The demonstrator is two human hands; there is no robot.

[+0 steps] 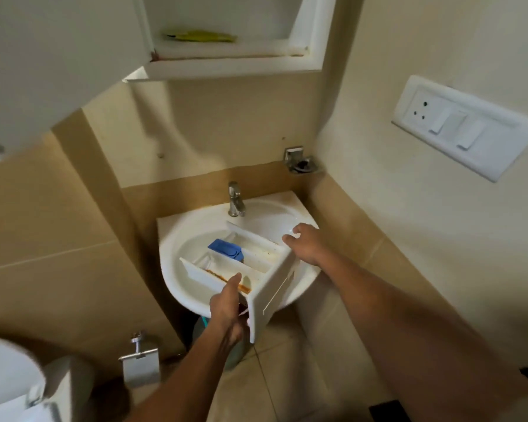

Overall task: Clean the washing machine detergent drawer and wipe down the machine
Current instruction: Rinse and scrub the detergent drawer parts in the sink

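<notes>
We hold the drawer [258, 271] over the sink [177, 239] with both hands. It rests across the basin, its front panel hanging past the sink's rim at 5 o'clock and its open back end pointing to 11 o'clock.

Our left grip [226, 306] pinches the drawer's corner at 7 o'clock, thumb on the top rim and fingers under the front panel. Our right grip [305, 245] curls over the drawer's side wall at 2 o'clock, just above the sink's rim there.

A blue insert [226, 249] sits in the middle compartment, toward the back. An orange-brown residue [226, 279] runs along the compartment at the drawer's 8 o'clock side, just beside our left thumb. The compartment next to our right grip shows faint brown specks.

The tap [235, 199] stands at the sink's 12 o'clock, well apart from the drawer. A metal holder [302, 161] is fixed in the wall corner at 1 o'clock from the tap. A switch plate [467, 126] is on the wall at 3 o'clock. A paper holder [141, 360] hangs on the wall at 7 o'clock, below the sink.
</notes>
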